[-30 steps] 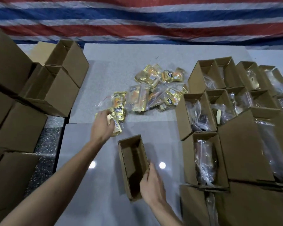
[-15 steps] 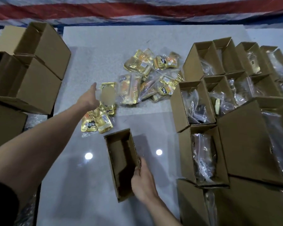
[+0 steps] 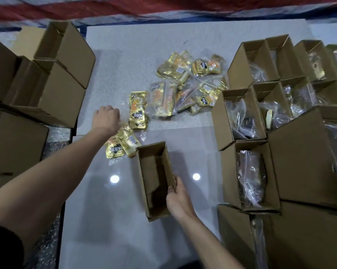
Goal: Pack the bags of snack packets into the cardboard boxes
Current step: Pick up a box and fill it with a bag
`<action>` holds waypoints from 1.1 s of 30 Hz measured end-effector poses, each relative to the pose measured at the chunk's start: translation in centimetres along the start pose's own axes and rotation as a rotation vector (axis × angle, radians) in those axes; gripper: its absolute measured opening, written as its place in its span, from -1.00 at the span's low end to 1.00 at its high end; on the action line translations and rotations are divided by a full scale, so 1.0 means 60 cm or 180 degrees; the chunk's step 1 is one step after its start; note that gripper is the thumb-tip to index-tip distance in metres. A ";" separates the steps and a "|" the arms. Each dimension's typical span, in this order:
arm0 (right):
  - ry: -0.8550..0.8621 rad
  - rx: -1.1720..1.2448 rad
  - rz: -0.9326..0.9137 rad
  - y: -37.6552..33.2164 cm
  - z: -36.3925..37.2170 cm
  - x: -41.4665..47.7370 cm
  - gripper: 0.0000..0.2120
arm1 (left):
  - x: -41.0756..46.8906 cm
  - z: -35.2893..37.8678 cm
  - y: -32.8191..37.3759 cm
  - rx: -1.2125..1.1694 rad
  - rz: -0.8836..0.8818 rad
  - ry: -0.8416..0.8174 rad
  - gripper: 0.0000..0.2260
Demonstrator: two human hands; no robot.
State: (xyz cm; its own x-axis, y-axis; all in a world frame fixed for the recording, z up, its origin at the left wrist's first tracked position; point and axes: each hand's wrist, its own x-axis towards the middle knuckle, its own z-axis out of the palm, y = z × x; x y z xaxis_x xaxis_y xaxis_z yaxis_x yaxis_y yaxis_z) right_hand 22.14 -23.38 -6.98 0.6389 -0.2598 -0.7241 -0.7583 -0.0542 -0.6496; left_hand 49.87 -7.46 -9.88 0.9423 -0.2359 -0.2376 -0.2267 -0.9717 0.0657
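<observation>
Head view, right hand [image 3: 178, 199] gripping open cardboard box [image 3: 154, 179] at its right wall, left hand [image 3: 106, 119] fisted over clear bag of gold snack packets [image 3: 123, 143], grasp unconfirmed.

Snack packets [image 3: 137, 107] gold/yellow w/ black label patch & white lettering, some orange on front; sealed in clear plastic bags. Pile of bagged packets [image 3: 191, 88] same gold, orange, black. Open box [image 3: 154, 183] plain brown cardboard, darker brown inside, pale corrugated edge. Boxes on left [image 3: 53, 94] & packed boxes on right [image 3: 241, 117] same tan-brown, no print; bags inside those look clear w/ dark contents. Table [image 3: 125, 55] pale grey, speckled; nearer part glossy grey w/ two white light spots. Backdrop tarp [image 3: 105, 6] red, white, blue stripes. Left sleeve [image 3: 0, 247] black.
</observation>
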 end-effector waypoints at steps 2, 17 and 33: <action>0.0015 -0.0010 0.0017 0.001 0.000 -0.001 -0.53 | -0.028 -0.005 -0.007 -0.0133 -0.0075 -0.0085 -0.82; 0.0034 0.0038 0.0241 0.053 0.011 -0.039 -0.59 | -0.297 -0.006 -0.054 -0.3296 -0.1653 0.0074 -0.69; -0.0014 0.0010 0.0187 0.107 0.008 -0.095 -0.61 | -0.507 -0.138 0.012 -0.5869 -0.1750 -0.0673 -0.84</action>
State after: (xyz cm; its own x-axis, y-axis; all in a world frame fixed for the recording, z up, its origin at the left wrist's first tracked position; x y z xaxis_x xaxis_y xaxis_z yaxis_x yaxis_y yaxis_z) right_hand 13.69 -21.77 -7.17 0.5937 -0.2582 -0.7621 -0.7942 -0.0359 -0.6066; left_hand 23.06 -0.93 5.41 0.7365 -0.0894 -0.6705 0.6691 0.2420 0.7027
